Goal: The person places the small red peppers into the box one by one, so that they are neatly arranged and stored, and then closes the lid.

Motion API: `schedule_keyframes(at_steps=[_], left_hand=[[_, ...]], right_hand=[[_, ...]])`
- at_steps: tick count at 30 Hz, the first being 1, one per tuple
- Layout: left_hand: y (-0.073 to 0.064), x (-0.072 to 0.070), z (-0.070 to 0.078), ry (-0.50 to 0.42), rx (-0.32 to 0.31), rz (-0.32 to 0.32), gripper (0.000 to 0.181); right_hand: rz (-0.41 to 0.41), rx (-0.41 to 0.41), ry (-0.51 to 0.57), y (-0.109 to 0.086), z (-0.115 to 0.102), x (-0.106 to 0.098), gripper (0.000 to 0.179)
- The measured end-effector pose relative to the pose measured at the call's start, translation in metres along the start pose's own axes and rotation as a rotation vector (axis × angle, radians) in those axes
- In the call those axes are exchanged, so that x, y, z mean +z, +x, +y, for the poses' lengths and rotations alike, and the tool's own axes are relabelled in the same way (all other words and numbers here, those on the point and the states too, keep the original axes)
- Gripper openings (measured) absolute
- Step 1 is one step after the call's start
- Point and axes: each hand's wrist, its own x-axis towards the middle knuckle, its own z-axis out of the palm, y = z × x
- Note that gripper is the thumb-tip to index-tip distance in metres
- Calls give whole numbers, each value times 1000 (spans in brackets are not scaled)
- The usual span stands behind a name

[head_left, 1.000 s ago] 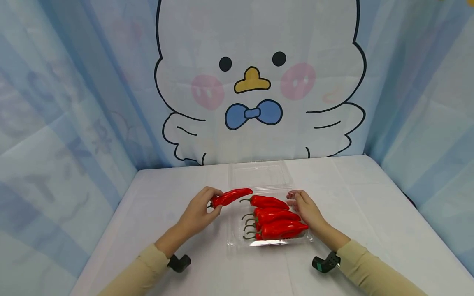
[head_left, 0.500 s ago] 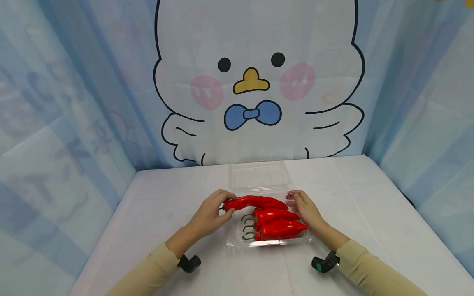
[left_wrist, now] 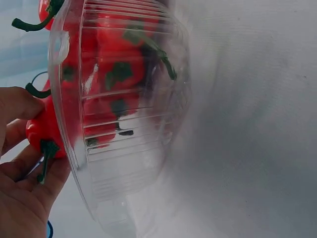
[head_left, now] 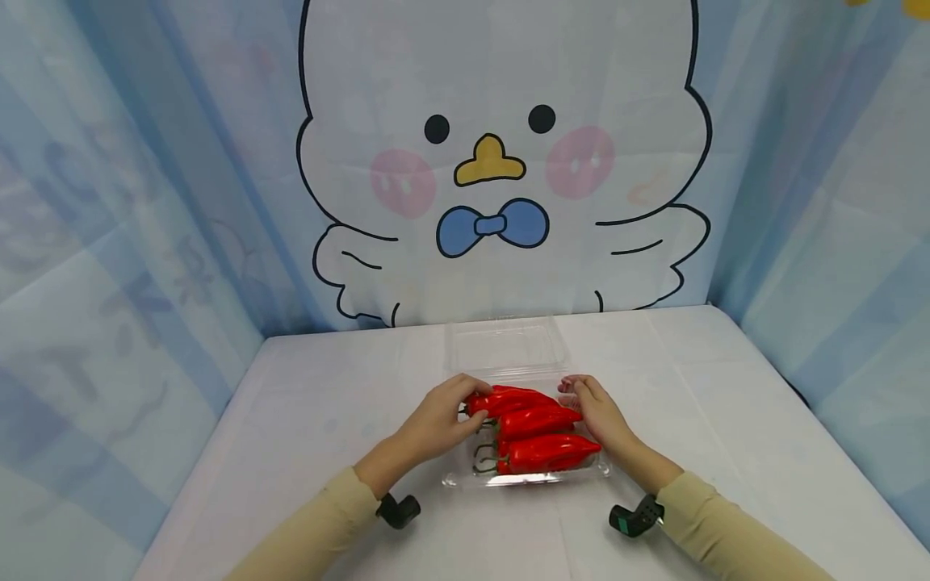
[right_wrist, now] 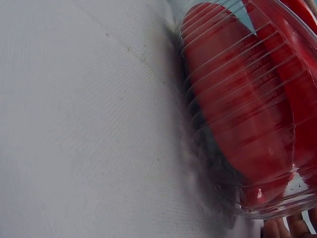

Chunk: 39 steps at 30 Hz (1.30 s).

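Observation:
My left hand (head_left: 443,415) pinches a red chili pepper (head_left: 504,401) near its stem end, over the back left of a clear plastic box (head_left: 529,479). In the left wrist view, thumb and fingers close round the held pepper (left_wrist: 42,131) at the box's rim. Several more red peppers (head_left: 548,453) lie side by side in the box, stems to the left. My right hand (head_left: 603,415) holds the box at its right back side, some fingers showing through the plastic. In the right wrist view only its fingertips (right_wrist: 292,225) appear, below the box corner.
The box's clear lid (head_left: 504,345) lies folded back behind it on the white tablecloth (head_left: 341,379). A curtain (head_left: 494,274) with a cartoon bird hangs behind the table, with more cloth at both sides.
My left hand has moved right, bringing the red chili pepper from left of the box to over the peppers at its back. The right hand has stayed at the box's right side.

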Motion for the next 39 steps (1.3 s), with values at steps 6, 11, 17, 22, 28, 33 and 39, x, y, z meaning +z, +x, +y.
schedule_keyframes(at_steps=[6,11,17,22,28,33,39], left_hand=[[7,4,2,36,4,-17,28],[16,9,4,66,7,-30,28],[26,15,10,96,4,-90,29],[30,17,13,126,19,-130,31],[28,17,10,101,6,-147,35],[26,17,7,41,-14,-125,34],[24,11,3,-35,-38,-75,32]], right_hand=[[10,-22,-14,0,2,-1,44],[11,-24,-7,0,2,-1,44],[23,-14,15,-1,1,-1,40],[20,-6,20,-2,0,-1,39],[17,3,5,-2,-1,-1,40],[19,-3,15,-2,0,0,40],[-3,10,27,-1,0,-2,42]])
